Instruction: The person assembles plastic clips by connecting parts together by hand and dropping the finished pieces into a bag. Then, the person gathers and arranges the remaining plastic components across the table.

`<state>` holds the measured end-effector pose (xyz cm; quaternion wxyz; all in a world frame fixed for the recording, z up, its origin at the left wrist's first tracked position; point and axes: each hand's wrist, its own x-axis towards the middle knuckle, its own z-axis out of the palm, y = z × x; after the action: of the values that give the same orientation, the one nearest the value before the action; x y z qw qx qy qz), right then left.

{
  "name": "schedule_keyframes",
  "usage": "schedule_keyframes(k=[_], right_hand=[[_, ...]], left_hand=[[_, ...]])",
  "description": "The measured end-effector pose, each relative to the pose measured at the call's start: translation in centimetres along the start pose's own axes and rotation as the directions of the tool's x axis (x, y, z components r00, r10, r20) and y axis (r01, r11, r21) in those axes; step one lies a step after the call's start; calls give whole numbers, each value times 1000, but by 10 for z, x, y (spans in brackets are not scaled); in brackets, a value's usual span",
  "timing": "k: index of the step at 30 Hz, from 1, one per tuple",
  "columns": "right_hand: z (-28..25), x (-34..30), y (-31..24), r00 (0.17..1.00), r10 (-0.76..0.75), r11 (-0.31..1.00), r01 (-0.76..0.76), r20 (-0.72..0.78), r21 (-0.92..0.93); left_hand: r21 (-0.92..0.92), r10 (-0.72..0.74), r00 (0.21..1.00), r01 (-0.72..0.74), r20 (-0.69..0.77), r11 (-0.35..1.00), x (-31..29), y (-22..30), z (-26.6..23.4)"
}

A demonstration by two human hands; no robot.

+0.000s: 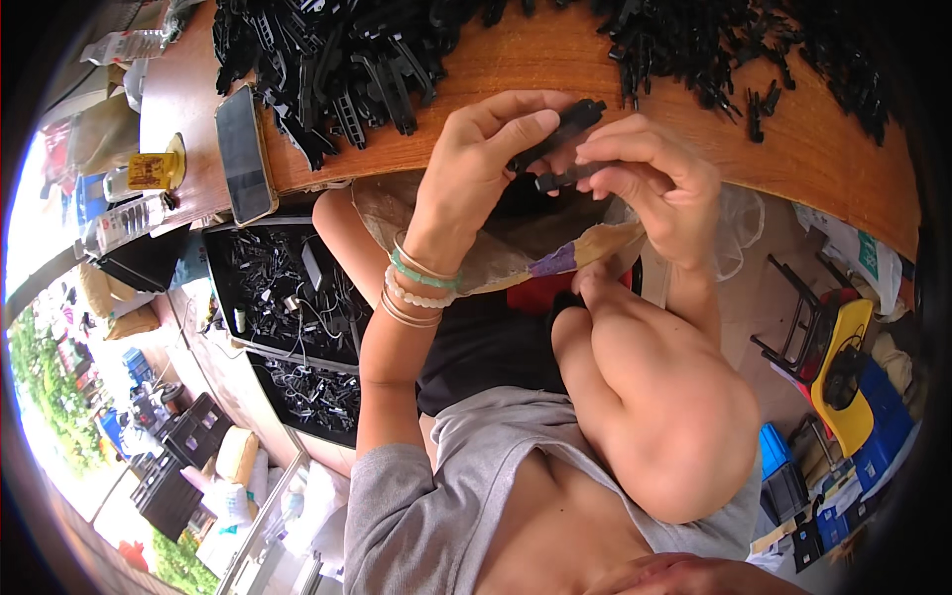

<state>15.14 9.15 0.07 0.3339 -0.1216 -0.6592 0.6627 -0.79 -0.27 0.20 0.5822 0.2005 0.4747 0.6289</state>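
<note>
My left hand (486,149) is closed round a long black plastic part (561,133), thumb lying along its top. Close beside it, my right hand (654,178) pinches a smaller black plastic piece (563,178) between thumb and fingers. The two pieces are near each other in front of the table edge; whether they touch I cannot tell. Below both hands hangs an open clear plastic bag (496,266) with a dark inside. On the wooden table (526,59) lie a heap of long black parts (347,59) at the left and a heap of smaller black parts (684,50) at the right.
A phone (244,154) lies at the table's left edge, near a yellow tape roll (159,169). Black trays (288,288) of small parts and cables stand lower left. At the right are a yellow chair (838,382) and blue bins (883,416). My raised knee is under the right arm.
</note>
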Motion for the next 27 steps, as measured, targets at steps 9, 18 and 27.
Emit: schedule_keyframes(k=[9,18,27], right_hand=[[2,-1,-7,960,-260,857,180,-104,-484],[-2,-3,-9,952,-306,804,253,-10,-538],[-3,-2,-8,993,-117,893,115,22,-435]], left_hand=[[721,386,900,-402,200,564,-21,5,20],[818,463,828,-486,317,308,-26,9,23],[812,474,816,-503,332,297,-25,7,17]])
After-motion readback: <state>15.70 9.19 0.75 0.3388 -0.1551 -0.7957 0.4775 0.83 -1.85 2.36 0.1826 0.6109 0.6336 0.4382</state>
